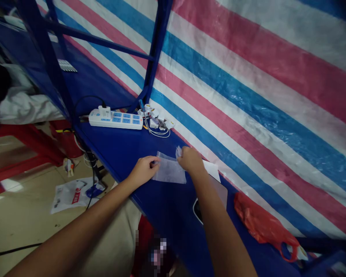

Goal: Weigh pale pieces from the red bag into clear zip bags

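Note:
A clear plastic bag (pixel 171 171) lies over the blue table, between my two hands. My left hand (pixel 145 169) pinches this bag at its left edge, with thumb and fingers pressed together. To the right, my right hand (pixel 188 158) is closed around a crumpled piece of clear plastic (pixel 178 152) that sticks out past its fingers. Whether that piece is a separate bag I cannot tell. Partly behind my right forearm are a flat grey item (pixel 219 190), a white sheet (pixel 212 169) and a dark object with a white rim (pixel 196 209).
A white power strip (pixel 115 119) with a plug in it lies farther back on the blue table (pixel 103 140). Beside it are tangled cables and small white items (pixel 158 121). A red plastic bag (pixel 262 221) rests at right, along the striped sheet (pixel 248 115). Blue frame posts (pixel 155 46) rise behind.

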The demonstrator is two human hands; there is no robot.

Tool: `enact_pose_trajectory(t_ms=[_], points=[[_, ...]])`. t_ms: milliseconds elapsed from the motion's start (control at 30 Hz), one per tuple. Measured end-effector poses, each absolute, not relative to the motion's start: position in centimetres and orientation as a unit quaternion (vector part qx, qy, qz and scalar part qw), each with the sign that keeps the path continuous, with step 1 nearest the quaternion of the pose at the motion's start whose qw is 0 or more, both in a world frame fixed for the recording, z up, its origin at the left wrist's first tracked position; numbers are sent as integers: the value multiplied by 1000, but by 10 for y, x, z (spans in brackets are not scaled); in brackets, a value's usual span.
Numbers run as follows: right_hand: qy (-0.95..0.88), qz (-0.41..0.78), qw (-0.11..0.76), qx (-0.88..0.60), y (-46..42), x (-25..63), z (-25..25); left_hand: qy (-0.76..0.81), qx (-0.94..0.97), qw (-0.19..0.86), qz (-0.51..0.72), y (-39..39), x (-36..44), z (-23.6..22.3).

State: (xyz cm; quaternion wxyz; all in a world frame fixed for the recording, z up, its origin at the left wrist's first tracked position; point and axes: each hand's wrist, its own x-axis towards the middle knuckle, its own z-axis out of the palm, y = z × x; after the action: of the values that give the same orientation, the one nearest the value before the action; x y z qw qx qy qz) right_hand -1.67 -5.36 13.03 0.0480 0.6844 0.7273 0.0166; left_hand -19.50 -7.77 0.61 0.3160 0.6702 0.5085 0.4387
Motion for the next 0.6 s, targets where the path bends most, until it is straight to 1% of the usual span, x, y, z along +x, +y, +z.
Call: enact_pose_trajectory(t_ms=[133,267,400,467,533,600], points=[[723,-46,-11,690,-70,-52,116,520,640,332,459,-77,-181,7],[716,-114,-63,686,-82,-82,101,526,551,435,479,-75,-184,10],[714,-216,-139,651,-94,-78,91,518,510,510,460,-72,-191,20],[710,-291,-187,614,-99,-63,85,525,513,509,449,-70,-193,22],[688,-355,-243,584,-104,-43,77,534,524,478,459,-68,-194,21],[644,-359,-314,599,-110,-23,66,538,527,455,476,-66,-194,18]])
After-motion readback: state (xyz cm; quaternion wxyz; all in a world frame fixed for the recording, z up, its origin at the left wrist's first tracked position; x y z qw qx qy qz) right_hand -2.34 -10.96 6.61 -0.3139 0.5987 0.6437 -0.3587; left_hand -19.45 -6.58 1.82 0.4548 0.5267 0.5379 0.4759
